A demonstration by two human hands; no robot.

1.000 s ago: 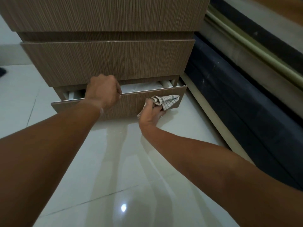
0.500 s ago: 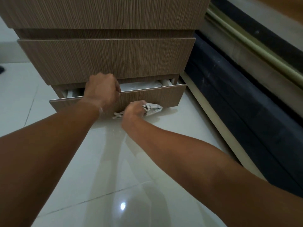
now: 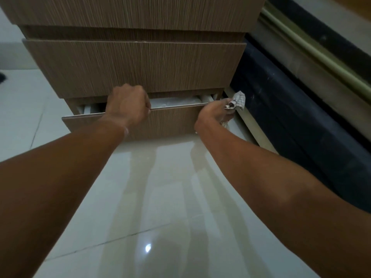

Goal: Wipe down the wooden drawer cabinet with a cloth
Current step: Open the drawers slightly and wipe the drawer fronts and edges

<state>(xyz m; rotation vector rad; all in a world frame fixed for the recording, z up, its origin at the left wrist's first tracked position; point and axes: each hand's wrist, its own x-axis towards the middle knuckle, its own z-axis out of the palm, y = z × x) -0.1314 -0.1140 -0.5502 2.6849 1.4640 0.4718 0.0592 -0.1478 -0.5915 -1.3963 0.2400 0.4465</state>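
The wooden drawer cabinet (image 3: 136, 65) fills the upper half of the view. Its bottom drawer (image 3: 172, 119) is pulled partly out, with pale contents showing inside. My left hand (image 3: 128, 105) grips the top edge of that drawer's front near the middle. My right hand (image 3: 214, 113) is at the drawer's right end, closed around a checked cloth (image 3: 237, 100) that bunches above my fingers at the top right corner of the drawer front.
Glossy white floor tiles (image 3: 160, 197) stretch from the cabinet toward me. A dark blue bed base or mattress (image 3: 301, 121) runs along the right, close to the cabinet's side, with a pale strip at its foot. A dark object (image 3: 2, 77) sits at the far left edge.
My right hand swept the cloth left along the lower drawer front, then back right and up to the drawer's top right corner. My left hand stayed on the drawer edge.
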